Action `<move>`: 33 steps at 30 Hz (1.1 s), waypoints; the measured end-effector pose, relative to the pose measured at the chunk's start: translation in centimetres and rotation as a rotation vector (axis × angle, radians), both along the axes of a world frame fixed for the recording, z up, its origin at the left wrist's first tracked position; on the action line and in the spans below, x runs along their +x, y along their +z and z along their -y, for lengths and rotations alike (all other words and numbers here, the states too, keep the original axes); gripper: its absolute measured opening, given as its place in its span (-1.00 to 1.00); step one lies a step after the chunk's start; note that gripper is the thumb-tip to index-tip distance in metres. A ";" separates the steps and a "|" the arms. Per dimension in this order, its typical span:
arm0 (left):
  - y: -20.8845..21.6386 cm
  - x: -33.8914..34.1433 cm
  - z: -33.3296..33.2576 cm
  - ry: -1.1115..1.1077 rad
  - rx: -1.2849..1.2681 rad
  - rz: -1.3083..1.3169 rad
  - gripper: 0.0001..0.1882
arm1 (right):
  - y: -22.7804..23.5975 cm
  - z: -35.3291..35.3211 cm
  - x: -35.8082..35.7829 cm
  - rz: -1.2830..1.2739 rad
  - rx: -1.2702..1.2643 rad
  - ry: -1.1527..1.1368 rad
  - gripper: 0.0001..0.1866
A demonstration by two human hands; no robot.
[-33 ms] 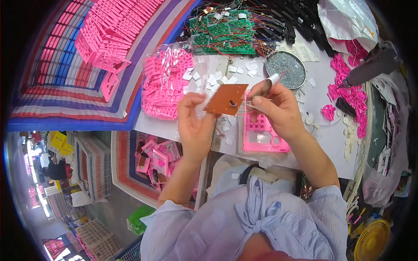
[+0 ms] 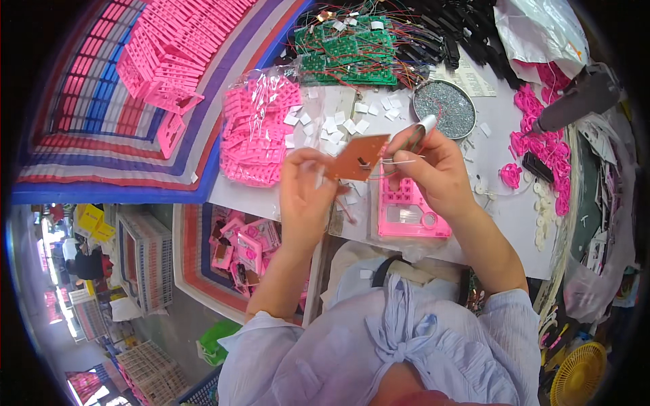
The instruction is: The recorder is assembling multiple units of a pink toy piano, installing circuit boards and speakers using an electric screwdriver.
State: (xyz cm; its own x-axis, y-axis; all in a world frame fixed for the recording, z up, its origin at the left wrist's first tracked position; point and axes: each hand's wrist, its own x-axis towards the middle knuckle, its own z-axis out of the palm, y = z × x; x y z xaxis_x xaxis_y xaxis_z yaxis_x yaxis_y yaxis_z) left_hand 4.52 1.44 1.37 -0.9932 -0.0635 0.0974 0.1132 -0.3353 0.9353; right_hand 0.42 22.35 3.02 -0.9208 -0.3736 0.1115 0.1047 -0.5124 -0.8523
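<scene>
My left hand (image 2: 305, 193), partly blurred, is closed on the left edge of a brown circuit board (image 2: 355, 157), held tilted above the table. My right hand (image 2: 437, 172) pinches thin wires (image 2: 399, 162) at the board's right edge. A short white and silvery piece (image 2: 426, 124) sticks up from its fingers; its kind I cannot make out. Below the right hand lies a pink plastic housing (image 2: 409, 220) with a rectangular window and a round hole, partly covered by that hand.
Green circuit boards (image 2: 349, 57) with wires are piled at the back, beside a round tin of small metal parts (image 2: 443, 108). White squares (image 2: 332, 125) lie scattered near a bag of pink parts (image 2: 252, 135). A dark power tool (image 2: 575, 101) hangs at right over pink cords (image 2: 558, 162).
The brown board has shifted slightly right and changed its tilt. My left hand has moved a little, its fingers curling more. My right hand stays almost in place.
</scene>
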 end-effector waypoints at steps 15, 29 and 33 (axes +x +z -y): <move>-2.5 3.0 -0.3 -0.559 0.611 0.494 -0.50 | -1.2 -1.7 2.5 -0.006 -0.171 0.003 -0.90; -2.2 2.1 1.0 -0.374 0.111 -0.154 -0.63 | -1.7 -1.3 5.4 0.677 -0.138 -0.123 -0.81; -2.7 3.0 1.7 -0.264 0.043 -0.080 -0.73 | -3.0 -5.8 8.9 0.315 0.018 -0.303 -0.74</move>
State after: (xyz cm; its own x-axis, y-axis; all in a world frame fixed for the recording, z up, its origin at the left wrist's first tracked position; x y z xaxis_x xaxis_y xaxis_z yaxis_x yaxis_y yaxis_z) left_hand 7.54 -0.23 -1.34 -0.9653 0.1904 0.1789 0.0895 -0.4024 0.9111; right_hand 9.34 28.16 0.06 -0.9771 -0.0808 -0.1969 0.2087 -0.5450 -0.8120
